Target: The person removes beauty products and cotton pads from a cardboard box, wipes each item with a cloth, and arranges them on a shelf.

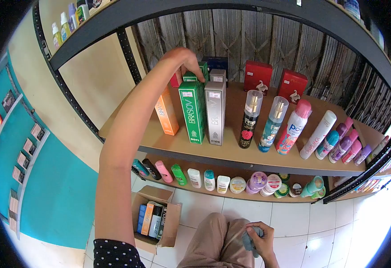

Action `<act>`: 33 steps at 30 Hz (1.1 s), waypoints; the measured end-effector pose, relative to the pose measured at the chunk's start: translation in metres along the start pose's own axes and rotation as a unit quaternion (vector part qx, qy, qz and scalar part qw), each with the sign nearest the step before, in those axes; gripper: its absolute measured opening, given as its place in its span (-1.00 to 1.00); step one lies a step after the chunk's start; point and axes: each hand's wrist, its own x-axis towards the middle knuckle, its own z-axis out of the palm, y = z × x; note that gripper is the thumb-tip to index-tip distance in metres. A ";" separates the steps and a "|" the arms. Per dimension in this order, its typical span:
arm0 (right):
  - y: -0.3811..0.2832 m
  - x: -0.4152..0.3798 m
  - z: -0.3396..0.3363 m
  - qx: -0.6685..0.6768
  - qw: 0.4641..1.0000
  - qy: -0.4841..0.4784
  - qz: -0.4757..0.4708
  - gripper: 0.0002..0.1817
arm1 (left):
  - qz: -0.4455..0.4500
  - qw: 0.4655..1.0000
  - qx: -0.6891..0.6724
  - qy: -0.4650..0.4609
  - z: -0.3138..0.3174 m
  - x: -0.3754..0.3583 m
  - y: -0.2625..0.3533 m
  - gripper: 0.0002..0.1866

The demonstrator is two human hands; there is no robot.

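My left hand (187, 60) reaches over the front row on the upper shelf, its fingers bent down around the top of a green box (189, 77) in the row behind. The fingertips are partly hidden. In front stand a tall green BRASOV box (192, 114) and a silver BRASOV box (215, 118), both upright. An orange box (167, 114) is half covered by my left forearm. Low over my lap, my right hand (263, 239) is closed on a crumpled grey-blue cloth (251, 241).
Spray bottles (250, 119), cans and roll-ons line the upper shelf (155, 139) to the right. Two red boxes (258, 77) stand behind them. Bottles and jars (238, 184) fill the lower shelf. On the tiled floor, an open carton (172, 223) holds several boxes.
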 end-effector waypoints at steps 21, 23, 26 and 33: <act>0.013 0.009 -0.006 -0.009 0.999 0.005 0.036 -0.88 | 0.031 0.995 -0.069 0.071 -0.011 0.078 0.008 0.01; 0.007 0.011 -0.006 -0.017 1.000 0.009 0.020 -0.88 | 0.033 0.998 -0.015 0.059 -0.007 0.061 0.018 -0.15; 0.002 0.011 -0.007 0.020 0.999 -0.043 0.015 -0.78 | 0.018 0.999 -0.008 0.047 -0.004 0.073 0.017 -0.24; 0.006 0.012 -0.004 0.044 0.999 -0.011 -0.012 -0.86 | -0.014 0.999 -0.030 0.034 -0.005 0.077 0.012 -0.36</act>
